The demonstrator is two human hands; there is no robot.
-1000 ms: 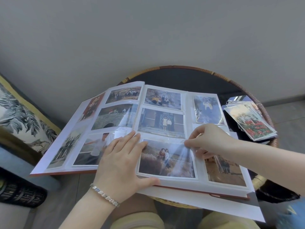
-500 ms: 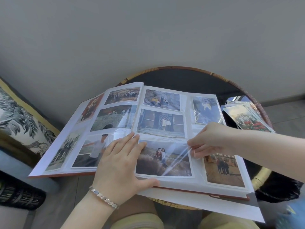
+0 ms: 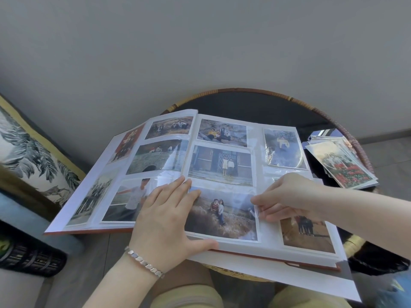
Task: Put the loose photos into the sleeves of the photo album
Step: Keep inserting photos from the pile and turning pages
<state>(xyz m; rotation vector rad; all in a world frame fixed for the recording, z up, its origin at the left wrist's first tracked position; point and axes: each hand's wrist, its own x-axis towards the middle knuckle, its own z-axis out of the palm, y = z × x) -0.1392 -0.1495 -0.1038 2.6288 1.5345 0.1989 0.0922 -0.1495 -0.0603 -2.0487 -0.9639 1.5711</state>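
Observation:
The photo album (image 3: pixel 262 181) lies open on a round table, its clear sleeves holding several photos. My left hand (image 3: pixel 166 216) lies flat with straight fingers on the near middle of the album, across the left edge of a photo of two people in a field (image 3: pixel 224 216). My right hand (image 3: pixel 287 197) is at that photo's right edge, its fingertips pinching the clear sleeve film there. A stack of loose photos (image 3: pixel 342 163), topped by one with red flowers, sits on the table to the right of the album.
The round wicker-rimmed table (image 3: pixel 255 103) has a dark top and stands against a grey wall. A leaf-patterned cushion (image 3: pixel 29 152) sits at the left. A white sheet (image 3: pixel 300 278) sticks out under the album's near edge, above my knees.
My right hand has slid left along the sleeve and the field photo now sits fully inside it. My left hand has stayed pressed on the page.

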